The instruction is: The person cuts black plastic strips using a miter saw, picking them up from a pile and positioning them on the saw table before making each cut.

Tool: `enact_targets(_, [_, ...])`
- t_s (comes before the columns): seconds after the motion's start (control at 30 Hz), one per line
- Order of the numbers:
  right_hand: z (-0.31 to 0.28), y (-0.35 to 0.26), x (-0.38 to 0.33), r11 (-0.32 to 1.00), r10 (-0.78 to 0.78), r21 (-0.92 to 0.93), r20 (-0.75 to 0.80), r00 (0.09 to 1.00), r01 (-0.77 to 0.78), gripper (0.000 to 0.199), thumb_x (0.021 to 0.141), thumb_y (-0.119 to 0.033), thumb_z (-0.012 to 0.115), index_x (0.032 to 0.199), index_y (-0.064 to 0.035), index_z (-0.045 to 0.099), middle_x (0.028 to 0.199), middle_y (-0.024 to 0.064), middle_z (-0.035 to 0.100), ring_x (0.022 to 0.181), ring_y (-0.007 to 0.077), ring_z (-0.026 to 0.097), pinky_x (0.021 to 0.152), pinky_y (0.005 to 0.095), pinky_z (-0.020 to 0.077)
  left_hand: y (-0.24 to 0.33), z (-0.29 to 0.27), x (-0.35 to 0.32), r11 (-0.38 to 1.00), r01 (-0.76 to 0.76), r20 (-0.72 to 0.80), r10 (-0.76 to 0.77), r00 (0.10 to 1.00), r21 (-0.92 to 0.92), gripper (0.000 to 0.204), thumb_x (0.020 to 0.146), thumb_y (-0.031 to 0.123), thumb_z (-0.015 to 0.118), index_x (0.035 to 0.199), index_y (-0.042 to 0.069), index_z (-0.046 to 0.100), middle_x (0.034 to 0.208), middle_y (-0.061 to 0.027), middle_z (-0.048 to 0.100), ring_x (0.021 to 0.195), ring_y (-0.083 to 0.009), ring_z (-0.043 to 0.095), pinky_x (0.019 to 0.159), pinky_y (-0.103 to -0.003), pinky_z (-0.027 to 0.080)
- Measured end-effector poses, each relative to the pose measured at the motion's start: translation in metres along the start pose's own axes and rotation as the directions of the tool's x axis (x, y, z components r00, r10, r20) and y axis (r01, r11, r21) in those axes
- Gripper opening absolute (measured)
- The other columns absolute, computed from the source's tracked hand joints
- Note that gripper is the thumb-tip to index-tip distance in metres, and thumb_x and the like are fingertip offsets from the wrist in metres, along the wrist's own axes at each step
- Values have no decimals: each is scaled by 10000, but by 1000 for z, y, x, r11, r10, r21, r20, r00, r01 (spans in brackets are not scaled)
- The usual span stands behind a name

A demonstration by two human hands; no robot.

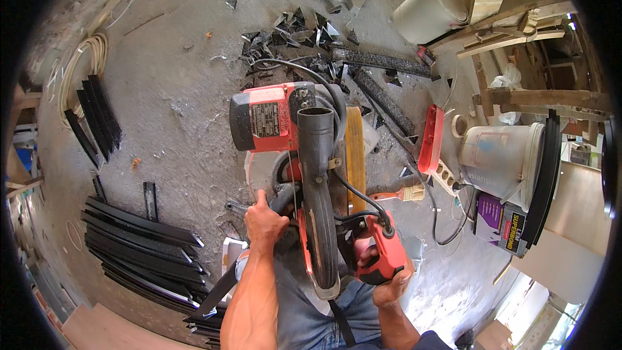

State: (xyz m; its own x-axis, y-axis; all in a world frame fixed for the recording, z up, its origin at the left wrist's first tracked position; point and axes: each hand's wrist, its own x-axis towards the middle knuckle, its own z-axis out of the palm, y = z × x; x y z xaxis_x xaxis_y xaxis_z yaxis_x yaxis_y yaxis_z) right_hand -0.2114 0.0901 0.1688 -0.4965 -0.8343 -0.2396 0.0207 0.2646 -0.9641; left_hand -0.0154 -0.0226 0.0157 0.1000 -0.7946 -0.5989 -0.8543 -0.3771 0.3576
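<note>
A red and black miter saw [267, 118] stands in front of me, its black dust spout [315, 131] pointing up and its blade guard [319, 240] facing me. My right hand [391, 285] is wrapped round the saw's red handle [383, 253]. Left of the blade, my left hand [264, 221] presses low at the saw, index finger stretched forward and the other fingers curled. A long black strip [220, 290] runs from the lower left under my left forearm toward that hand. My fingers cover where the strip meets the saw.
Many black strips [139, 240] lie stacked at left, with a few more [97, 116] beyond. Black offcuts [295, 35] litter the floor behind the saw. At right are a brush [402, 194], a red tray-like piece [430, 139], a power strip [446, 176], a bucket [499, 155] and a box [499, 223].
</note>
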Motion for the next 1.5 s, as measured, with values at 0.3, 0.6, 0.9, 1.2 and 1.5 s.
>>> enact_targets(0.3, [-4,2,-3,999,7,-48,-19,1000,-8,1022,838,-848,333,1044,112,615,881,168,695,657,194,669,533,289,537,9,-8,-3,1000,4,6,-4,1000,24,559,674,301,806,1054,43,488,855,-308,668,871,-514,645,783,-557,518])
enact_targets(0.6, [-3,-2,-4,995,91,-45,-36,995,-93,1072,773,-902,350,1042,99,623,844,155,698,635,200,680,521,295,542,5,-6,-4,1000,-30,-9,30,1000,10,552,680,298,808,1044,32,489,849,-309,665,849,-519,642,762,-561,513])
enact_targets(0.9, [-4,4,-4,998,21,-57,-24,999,-22,1042,817,-874,309,1019,96,631,853,166,703,635,199,684,514,288,538,2,-5,-4,998,-62,-42,62,997,-9,525,692,306,810,1005,29,492,817,-306,662,824,-520,640,744,-564,509])
enact_targets(1.2, [2,-15,3,994,79,-72,-60,995,-83,1049,800,-883,337,997,104,634,861,168,701,649,206,684,532,290,541,1,-4,-4,997,-64,-39,63,997,-34,493,684,264,797,995,30,494,800,-309,659,826,-523,641,742,-560,513])
enact_targets(1.5, [-3,3,-4,998,11,-63,-27,1000,-13,1036,827,-860,326,1029,106,639,865,164,705,650,201,685,525,292,538,-1,-1,-3,997,-60,-50,57,997,-54,519,643,207,788,1040,36,499,794,-313,655,825,-526,640,751,-562,515])
